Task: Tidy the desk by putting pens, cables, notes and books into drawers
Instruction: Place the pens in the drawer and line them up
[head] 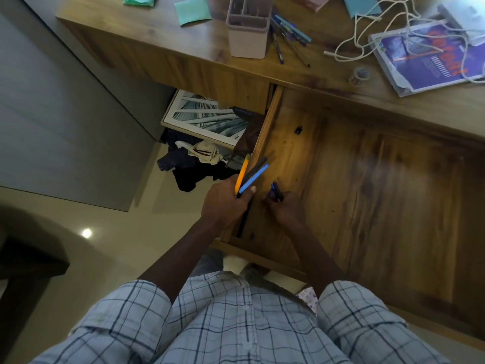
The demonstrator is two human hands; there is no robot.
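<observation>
Orange, blue and black pens [250, 177] are slanting up and right from my gripping left hand [225, 203] over the left wall of the drawer [367, 179], while my right hand [287, 210], inside it, is clutching dark pens [277, 193].

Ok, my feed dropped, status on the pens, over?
Left hand grips bunch of pens at the drawer edge. Right hand holds dark pens low inside it. Loose pens, cable left on desk. Nothing blocking.
</observation>
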